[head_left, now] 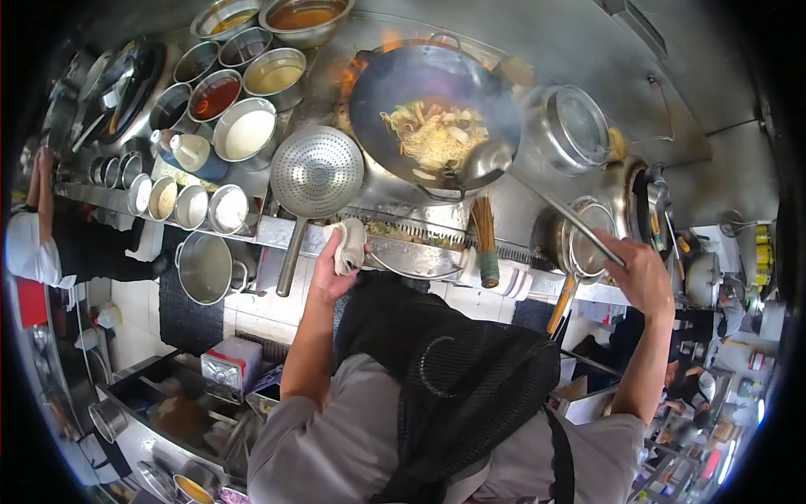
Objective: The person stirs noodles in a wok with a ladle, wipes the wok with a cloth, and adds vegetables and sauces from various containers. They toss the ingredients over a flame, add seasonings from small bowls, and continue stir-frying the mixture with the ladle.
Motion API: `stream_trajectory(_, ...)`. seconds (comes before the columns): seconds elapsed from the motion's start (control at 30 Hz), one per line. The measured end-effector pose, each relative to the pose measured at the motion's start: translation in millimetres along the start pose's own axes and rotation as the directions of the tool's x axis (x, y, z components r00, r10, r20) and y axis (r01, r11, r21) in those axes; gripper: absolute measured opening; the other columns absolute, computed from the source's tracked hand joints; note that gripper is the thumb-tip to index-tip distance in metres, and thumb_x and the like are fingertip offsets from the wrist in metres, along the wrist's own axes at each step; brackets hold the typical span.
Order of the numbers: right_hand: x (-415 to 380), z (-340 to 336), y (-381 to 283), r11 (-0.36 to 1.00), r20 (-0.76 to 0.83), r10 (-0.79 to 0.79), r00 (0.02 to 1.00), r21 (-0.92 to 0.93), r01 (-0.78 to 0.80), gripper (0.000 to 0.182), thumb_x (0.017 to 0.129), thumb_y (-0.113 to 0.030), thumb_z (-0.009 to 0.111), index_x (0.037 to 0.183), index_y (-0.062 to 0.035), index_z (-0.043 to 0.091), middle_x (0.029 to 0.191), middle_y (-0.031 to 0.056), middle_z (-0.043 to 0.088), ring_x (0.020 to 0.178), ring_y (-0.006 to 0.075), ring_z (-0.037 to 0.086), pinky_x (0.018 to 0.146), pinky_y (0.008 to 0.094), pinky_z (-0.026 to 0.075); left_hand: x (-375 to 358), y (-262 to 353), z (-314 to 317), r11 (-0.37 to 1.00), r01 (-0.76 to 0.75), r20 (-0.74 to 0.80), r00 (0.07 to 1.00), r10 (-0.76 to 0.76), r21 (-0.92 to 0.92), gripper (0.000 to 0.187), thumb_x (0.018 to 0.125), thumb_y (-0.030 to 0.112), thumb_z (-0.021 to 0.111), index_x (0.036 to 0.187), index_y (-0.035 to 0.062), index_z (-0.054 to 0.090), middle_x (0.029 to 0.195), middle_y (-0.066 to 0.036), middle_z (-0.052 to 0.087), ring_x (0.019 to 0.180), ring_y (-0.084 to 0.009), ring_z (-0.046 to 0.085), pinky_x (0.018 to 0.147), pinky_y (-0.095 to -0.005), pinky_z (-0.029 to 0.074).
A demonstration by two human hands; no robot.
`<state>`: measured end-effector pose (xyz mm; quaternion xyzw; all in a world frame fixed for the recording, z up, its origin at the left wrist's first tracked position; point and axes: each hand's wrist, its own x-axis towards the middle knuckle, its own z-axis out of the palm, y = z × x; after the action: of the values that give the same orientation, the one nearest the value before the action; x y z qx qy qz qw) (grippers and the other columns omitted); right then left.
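Noodles with vegetables (441,139) lie in a dark wok (382,97), over flames at its far left edge. My right hand (638,273) is closed on the handle of a metal ladle (485,162), whose bowl rests at the near right of the wok, beside the noodles. A folded white cloth (348,245) is in my left hand (332,273), near the front edge of the stove and apart from the wok. Just left of the wok lies a perforated strainer (316,170), its handle pointing toward me.
Metal bowls of sauces (246,133) and small seasoning pots (228,208) stand at the left. A bamboo brush (485,244) is at the stove's front edge. Stacked metal pans (588,244) sit at the right. Another person (63,244) stands far left.
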<state>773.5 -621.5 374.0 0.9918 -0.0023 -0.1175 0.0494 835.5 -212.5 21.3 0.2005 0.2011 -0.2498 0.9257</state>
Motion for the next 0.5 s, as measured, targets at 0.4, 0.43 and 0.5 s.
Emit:
stream_trajectory(0.4,111,226,-54,0.588,-0.066,0.351,0.934,0.792,-0.165,0.052,0.095,-0.02,0.058,0.141,0.0005,0.047,0.08,0.0216,0.068,0.066,0.028,0.067,0.063,0.0391,0.053,-18,13,6,0.991,0.013,-0.008,1.0,-0.012,0.13,0.042,0.099,0.026,0.058,0.134,0.0078,0.045,0.118,-0.012,0.06,0.095,-0.0303,0.066,0.083,-0.0432,0.057)
stream_trajectory(0.43,125,239,-60,0.626,-0.161,0.35,0.923,0.773,-0.102,0.052,0.095,-0.021,0.057,0.141,0.0005,0.046,0.078,0.0212,0.067,0.064,0.0284,0.067,0.061,0.0394,0.053,-22,14,6,0.989,0.01,-0.014,1.0,-0.008,0.145,0.042,0.099,0.026,0.058,0.134,0.0078,0.045,0.118,-0.012,0.06,0.095,-0.0303,0.066,0.083,-0.0432,0.057)
stream_trajectory(0.5,155,250,-81,0.628,-0.256,0.391,0.884,0.777,-0.053,0.052,0.096,-0.022,0.055,0.142,-0.0002,0.045,0.076,0.0209,0.067,0.06,0.0279,0.068,0.056,0.039,0.052,-28,16,4,0.995,-0.013,-0.011,1.0,0.014,0.102,0.043,0.099,0.027,0.058,0.134,0.0079,0.045,0.119,-0.013,0.06,0.096,-0.0329,0.066,0.083,-0.0439,0.057)
